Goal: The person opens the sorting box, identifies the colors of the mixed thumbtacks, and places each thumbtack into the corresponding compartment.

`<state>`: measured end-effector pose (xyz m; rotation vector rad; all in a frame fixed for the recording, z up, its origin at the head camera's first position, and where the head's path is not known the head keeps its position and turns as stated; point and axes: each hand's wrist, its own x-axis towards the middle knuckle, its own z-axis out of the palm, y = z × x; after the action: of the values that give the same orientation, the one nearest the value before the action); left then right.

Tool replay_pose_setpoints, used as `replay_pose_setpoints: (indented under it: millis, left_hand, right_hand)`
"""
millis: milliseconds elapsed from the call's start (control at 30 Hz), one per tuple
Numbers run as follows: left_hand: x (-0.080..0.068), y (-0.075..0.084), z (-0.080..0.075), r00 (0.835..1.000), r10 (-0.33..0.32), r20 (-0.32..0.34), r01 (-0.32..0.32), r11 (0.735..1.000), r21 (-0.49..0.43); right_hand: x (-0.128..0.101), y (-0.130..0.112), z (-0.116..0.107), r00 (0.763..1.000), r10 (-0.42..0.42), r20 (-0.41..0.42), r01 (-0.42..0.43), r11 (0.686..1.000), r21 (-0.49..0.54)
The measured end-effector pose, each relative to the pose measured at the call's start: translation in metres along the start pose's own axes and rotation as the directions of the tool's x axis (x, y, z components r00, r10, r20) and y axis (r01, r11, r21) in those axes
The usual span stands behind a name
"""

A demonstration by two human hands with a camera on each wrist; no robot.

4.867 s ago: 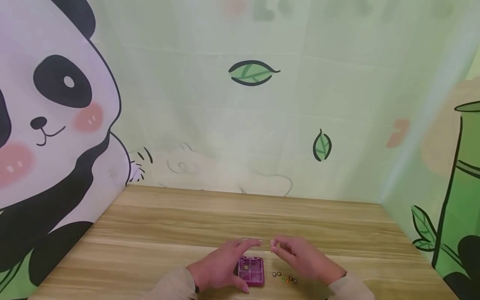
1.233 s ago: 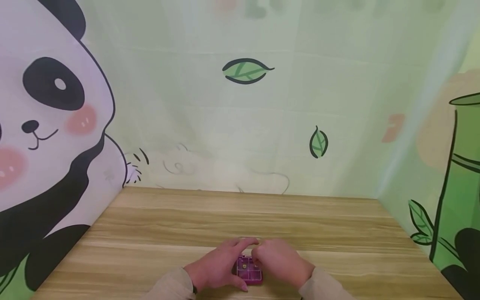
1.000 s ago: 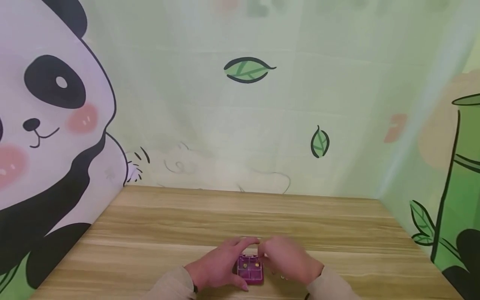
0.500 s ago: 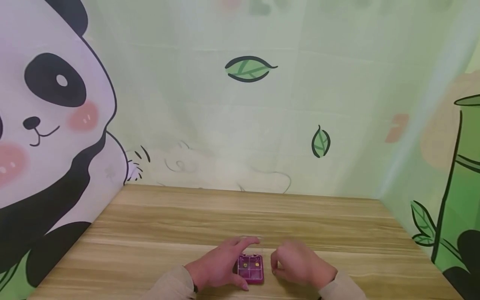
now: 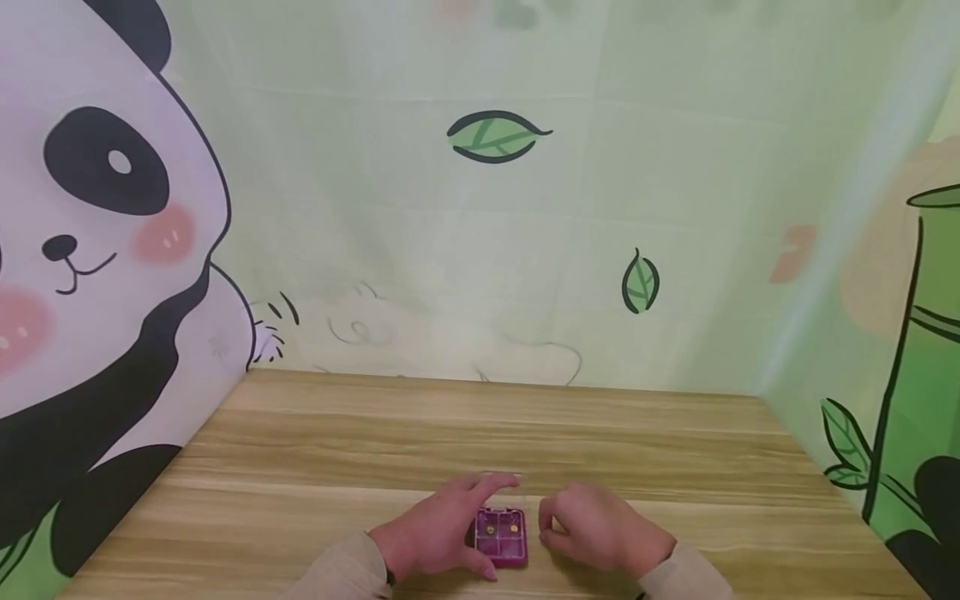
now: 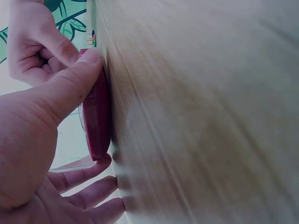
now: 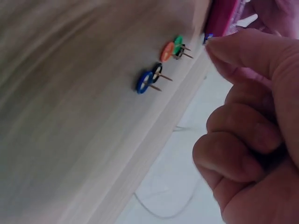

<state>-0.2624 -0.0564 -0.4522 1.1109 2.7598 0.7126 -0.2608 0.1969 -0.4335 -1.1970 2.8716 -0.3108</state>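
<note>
My left hand (image 5: 438, 529) grips a small purple compartment box (image 6: 97, 121), thumb at the near end and fingers at the far end. The box's clear lid (image 5: 513, 500) is swung back under the index finger. One small yellowish thumbtack (image 5: 491, 530) lies in the far left compartment, and another yellow thumbtack (image 5: 513, 528) in the far right one. Just right of the box, my right hand (image 5: 600, 529) has its thumb and index finger together at a blue thumbtack (image 7: 208, 38), pinching it; the tips partly cover it. Its other fingers are curled in.
Several thumbtacks lie points up on the table beside the right hand, among them an orange thumbtack (image 7: 167, 51), a green thumbtack (image 7: 178, 44) and a blue thumbtack (image 7: 144, 82). The wooden table (image 5: 375, 433) runs back to a printed cloth (image 5: 420, 250).
A yellow thumbtack now lies in the far right compartment. My right hand has gone from over the box to the table on its right. The left hand keeps its hold.
</note>
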Motion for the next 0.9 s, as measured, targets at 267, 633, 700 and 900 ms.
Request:
replay_pose_setpoints:
  millis: [267, 633, 700, 900]
  left_hand:
    - [-0.001, 0.0, -0.001, 0.999, -0.029, 0.026, 0.03, 0.999, -0.021]
    - [-0.002, 0.001, -0.001, 1.0, -0.015, 0.006, 0.015, 1.0, -0.006]
    - [-0.002, 0.001, -0.001, 1.0, -0.017, 0.007, 0.017, 1.0, -0.006]
    - [-0.002, 0.001, -0.002, 1.0, -0.022, 0.012, 0.022, 1.0, -0.015]
  right_hand:
    - [-0.001, 0.002, -0.006, 0.999, 0.05, 0.012, -0.051, 0.926, 0.374]
    - [-0.004, -0.001, -0.014, 0.996, 0.028, -0.085, 0.044, 0.681, 0.731]
    - [-0.003, -0.001, -0.015, 0.992, -0.025, -0.12, 0.111, 0.609, 0.786]
    - [0.001, -0.005, -0.016, 0.974, -0.146, -0.175, 0.214, 0.319, 0.923]
